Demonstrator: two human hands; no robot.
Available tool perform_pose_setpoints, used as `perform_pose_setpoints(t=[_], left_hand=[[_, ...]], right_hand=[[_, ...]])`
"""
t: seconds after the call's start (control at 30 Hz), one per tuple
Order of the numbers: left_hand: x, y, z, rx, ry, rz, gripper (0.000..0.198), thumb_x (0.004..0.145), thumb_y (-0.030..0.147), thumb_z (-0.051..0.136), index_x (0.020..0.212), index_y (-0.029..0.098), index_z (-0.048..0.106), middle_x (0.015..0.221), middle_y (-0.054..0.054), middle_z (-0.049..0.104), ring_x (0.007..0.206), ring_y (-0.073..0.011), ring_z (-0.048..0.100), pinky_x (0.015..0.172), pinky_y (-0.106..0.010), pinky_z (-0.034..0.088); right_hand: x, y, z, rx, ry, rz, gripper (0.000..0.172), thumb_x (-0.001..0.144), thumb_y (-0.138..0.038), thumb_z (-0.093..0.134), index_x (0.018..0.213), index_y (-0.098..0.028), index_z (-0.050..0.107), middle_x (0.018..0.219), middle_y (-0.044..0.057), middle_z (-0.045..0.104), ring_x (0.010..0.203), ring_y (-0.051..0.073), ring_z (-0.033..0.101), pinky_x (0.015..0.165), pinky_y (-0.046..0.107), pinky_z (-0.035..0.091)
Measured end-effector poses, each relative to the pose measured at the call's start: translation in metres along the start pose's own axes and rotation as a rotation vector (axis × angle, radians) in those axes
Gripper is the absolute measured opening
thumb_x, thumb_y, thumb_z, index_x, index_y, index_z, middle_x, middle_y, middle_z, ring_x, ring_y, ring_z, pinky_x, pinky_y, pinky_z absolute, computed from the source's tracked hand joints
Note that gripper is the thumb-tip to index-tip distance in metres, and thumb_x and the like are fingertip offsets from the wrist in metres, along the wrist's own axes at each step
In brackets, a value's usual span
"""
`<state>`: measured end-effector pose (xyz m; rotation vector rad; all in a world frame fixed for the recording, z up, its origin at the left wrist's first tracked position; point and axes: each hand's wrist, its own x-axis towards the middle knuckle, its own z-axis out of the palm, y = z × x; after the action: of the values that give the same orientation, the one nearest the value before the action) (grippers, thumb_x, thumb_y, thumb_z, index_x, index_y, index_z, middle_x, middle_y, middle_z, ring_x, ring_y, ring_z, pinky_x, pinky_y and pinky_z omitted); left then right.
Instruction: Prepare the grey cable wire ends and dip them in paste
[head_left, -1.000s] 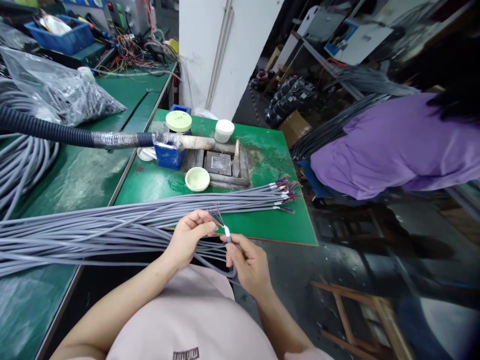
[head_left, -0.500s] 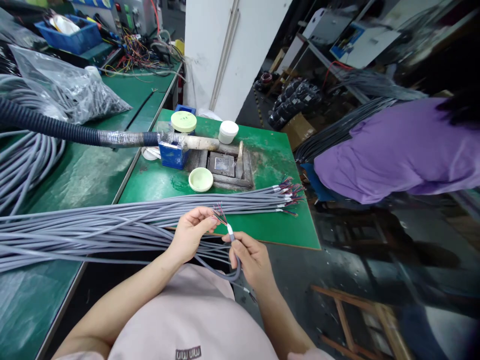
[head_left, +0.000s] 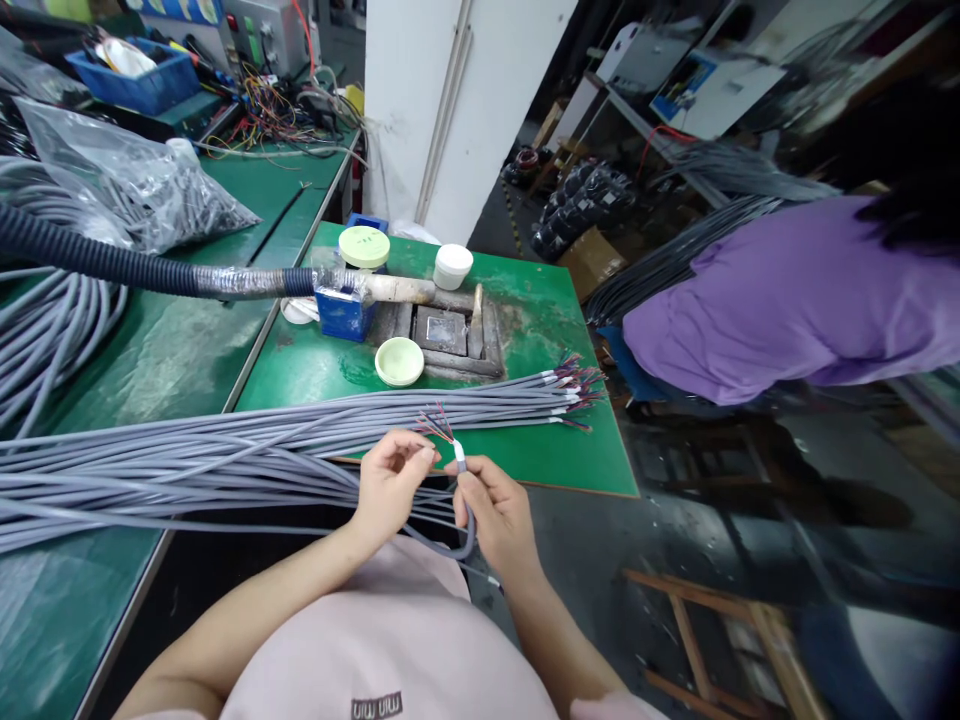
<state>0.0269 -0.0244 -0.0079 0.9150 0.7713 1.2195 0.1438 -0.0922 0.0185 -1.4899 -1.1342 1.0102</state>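
Note:
My right hand (head_left: pixel 496 508) grips a grey cable (head_left: pixel 470 520) between thumb and fingers, just below its white-wrapped end (head_left: pixel 459 451). From that end, thin coloured wires (head_left: pixel 437 424) fan out up and to the left, bare at their tips. Just left of the wires is my left hand (head_left: pixel 394 480), fingers curled and thumb tip close to the forefinger. Whether a wire lies in that pinch is too small to tell. Behind both hands a long bundle of grey cables (head_left: pixel 300 425) lies across the tables, its stripped wire ends (head_left: pixel 577 380) to the right.
On the green table (head_left: pixel 536 320) stand a pale green bowl (head_left: pixel 399 361), a white tub (head_left: pixel 453 267) and a square metal pot (head_left: pixel 442 330). A ribbed black hose (head_left: pixel 135 270) reaches in from the left. A person in purple (head_left: pixel 787 300) is at the right.
My left fingertips have drawn down a little from the wires, which now spread more freely. The right hand still holds the cable in nearly the same place.

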Motion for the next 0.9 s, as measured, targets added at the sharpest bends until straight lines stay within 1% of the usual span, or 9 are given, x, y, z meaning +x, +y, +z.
perform_pose_setpoints(t=[0.1,0.17,0.3,0.47,0.6,0.7,0.77,0.83,0.9], left_hand=[[-0.002,0.001,0.000,0.128,-0.007,0.214,0.002,0.074,0.020,0.069,0.074,0.019,0.068,0.070,-0.001,0.066,0.068,-0.0127,0.060,0.066,-0.025,0.048],[0.001,0.005,0.001,0.160,0.003,0.220,0.004,0.075,0.021,0.067,0.077,0.019,0.070,0.072,-0.002,0.066,0.068,-0.0129,0.061,0.066,-0.025,0.049],[0.008,0.012,0.003,0.120,0.047,0.073,0.009,0.075,0.026,0.069,0.078,0.019,0.072,0.073,-0.003,0.070,0.068,-0.0133,0.063,0.066,-0.025,0.050],[0.011,0.016,0.005,-0.084,0.052,-0.150,0.012,0.071,0.028,0.073,0.076,0.017,0.071,0.069,-0.001,0.071,0.060,-0.0090,0.059,0.061,-0.021,0.048],[0.014,0.023,0.005,-0.111,0.032,-0.216,0.013,0.068,0.027,0.074,0.073,0.016,0.070,0.067,-0.001,0.070,0.059,-0.0088,0.058,0.059,-0.020,0.047],[0.018,0.028,0.004,0.035,-0.002,-0.137,0.012,0.067,0.025,0.075,0.071,0.016,0.069,0.068,-0.001,0.069,0.061,-0.0108,0.058,0.059,-0.022,0.046],[0.020,0.030,0.002,0.186,-0.015,-0.004,0.009,0.068,0.024,0.074,0.067,0.018,0.068,0.067,-0.001,0.068,0.063,-0.0127,0.059,0.062,-0.025,0.047],[0.019,0.029,-0.002,0.353,-0.038,0.197,0.005,0.069,0.023,0.073,0.066,0.020,0.069,0.066,-0.001,0.068,0.066,-0.0151,0.059,0.067,-0.029,0.047],[0.018,0.026,-0.006,0.495,-0.112,0.400,0.003,0.070,0.021,0.073,0.070,0.024,0.072,0.068,-0.002,0.070,0.067,-0.0172,0.061,0.071,-0.032,0.047]], right_hand=[[0.002,-0.003,0.004,-0.073,0.004,-0.043,0.024,0.090,-0.036,0.044,0.091,-0.016,0.058,0.048,-0.006,0.048,0.041,0.008,0.041,0.045,0.021,0.033],[0.002,-0.004,0.005,-0.134,0.009,-0.082,0.022,0.091,-0.034,0.043,0.090,-0.017,0.058,0.049,-0.006,0.048,0.042,0.008,0.043,0.046,0.021,0.034],[0.002,-0.004,0.005,-0.248,0.020,-0.137,0.021,0.092,-0.032,0.041,0.092,-0.018,0.057,0.051,-0.005,0.050,0.044,0.009,0.046,0.048,0.022,0.035],[0.003,-0.002,0.004,-0.355,0.021,-0.184,0.020,0.092,-0.032,0.042,0.093,-0.019,0.057,0.054,-0.004,0.051,0.048,0.010,0.048,0.051,0.022,0.036],[0.004,-0.003,0.003,-0.385,0.033,-0.197,0.020,0.091,-0.031,0.043,0.093,-0.019,0.059,0.053,-0.004,0.052,0.050,0.011,0.048,0.052,0.022,0.036],[0.004,-0.007,0.003,-0.363,0.045,-0.206,0.019,0.089,-0.031,0.047,0.090,-0.019,0.061,0.053,-0.003,0.052,0.050,0.011,0.048,0.053,0.023,0.036],[0.006,-0.009,0.002,-0.270,0.024,-0.153,0.019,0.087,-0.033,0.050,0.087,-0.019,0.062,0.052,-0.003,0.052,0.048,0.011,0.047,0.051,0.023,0.036],[0.010,-0.010,0.002,-0.046,-0.052,-0.025,0.022,0.086,-0.038,0.052,0.087,-0.018,0.062,0.048,-0.005,0.051,0.043,0.009,0.044,0.047,0.022,0.036],[0.015,-0.010,0.001,0.261,-0.143,0.118,0.027,0.083,-0.043,0.054,0.091,-0.018,0.060,0.043,-0.008,0.047,0.036,0.008,0.038,0.041,0.021,0.034]])
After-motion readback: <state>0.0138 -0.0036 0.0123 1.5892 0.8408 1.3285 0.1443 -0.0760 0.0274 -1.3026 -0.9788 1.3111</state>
